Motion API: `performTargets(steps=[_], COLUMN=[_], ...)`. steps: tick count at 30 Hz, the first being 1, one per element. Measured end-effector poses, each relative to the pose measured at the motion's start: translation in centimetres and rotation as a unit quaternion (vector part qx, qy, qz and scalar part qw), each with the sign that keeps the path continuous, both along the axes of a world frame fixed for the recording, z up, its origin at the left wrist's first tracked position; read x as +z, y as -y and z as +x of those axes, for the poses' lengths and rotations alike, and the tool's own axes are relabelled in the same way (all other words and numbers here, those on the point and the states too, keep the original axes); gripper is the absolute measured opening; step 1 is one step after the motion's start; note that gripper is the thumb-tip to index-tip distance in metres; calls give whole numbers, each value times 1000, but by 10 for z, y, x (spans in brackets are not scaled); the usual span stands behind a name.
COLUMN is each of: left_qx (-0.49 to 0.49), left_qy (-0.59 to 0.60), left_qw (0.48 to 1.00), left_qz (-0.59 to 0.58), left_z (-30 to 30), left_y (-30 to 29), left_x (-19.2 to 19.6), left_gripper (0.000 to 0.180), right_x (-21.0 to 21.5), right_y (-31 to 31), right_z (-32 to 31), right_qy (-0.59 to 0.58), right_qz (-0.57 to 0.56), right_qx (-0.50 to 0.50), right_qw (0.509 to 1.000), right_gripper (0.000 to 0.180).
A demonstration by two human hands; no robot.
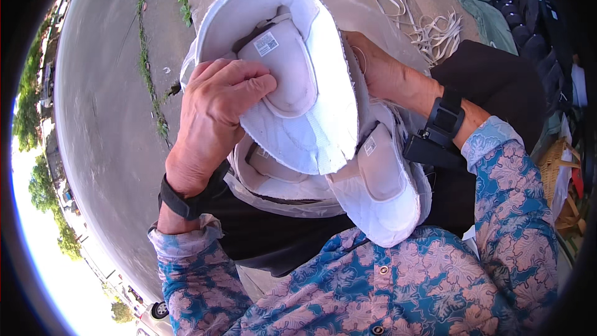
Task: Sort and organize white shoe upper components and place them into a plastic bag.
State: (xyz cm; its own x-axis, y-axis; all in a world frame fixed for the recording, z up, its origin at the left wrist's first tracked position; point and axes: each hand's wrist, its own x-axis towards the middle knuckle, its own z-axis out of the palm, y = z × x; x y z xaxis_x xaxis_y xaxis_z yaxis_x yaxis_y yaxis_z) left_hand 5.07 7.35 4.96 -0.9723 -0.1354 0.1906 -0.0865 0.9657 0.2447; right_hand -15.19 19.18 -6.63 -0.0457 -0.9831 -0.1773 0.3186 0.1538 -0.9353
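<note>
Fingers (245, 81) of left hand (214, 118) pinching quilted white shoe (311, 112); right hand (382, 74) gripping behind; second padded shoe (379, 193) beneath, soft, rounded.

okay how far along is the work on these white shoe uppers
Done: two white uppers lie stacked on the lap. In hand: left hand pinches the tongue of the top upper; right hand steadies it behind. Left: loose white laces lie unused on the ground.

Bright daylight, sharp focus, blown-out glare lower left, heavy fisheye bend w/ black rim (vignette)
</note>
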Motion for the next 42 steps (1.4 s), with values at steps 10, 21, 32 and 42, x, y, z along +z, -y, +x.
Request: performTargets(steps=[10,21,32,42], left_qx=[-17,-15,-4,13], left_qy=[71,116,133,250], left_qw=[995,992,991,908], left_qz=[72,-47,-8,336], left_z=[-1,-3,-10,-20], left_y=[12,-30,-26,-28], left_x=[-78,-82,-75,-18], left_gripper=[24,17,27,48], right_x=[-46,4,34,0], right_y=[-2,-31,-65,-67], right_z=[13,-6,-10,-62], right_qy=[-36,-426,-396,-615], right_qz=[104,140,229,199], right_qx=[19,97,228,-58], right_qw=[994,889,860,761], right_gripper=[35,49,62,63])
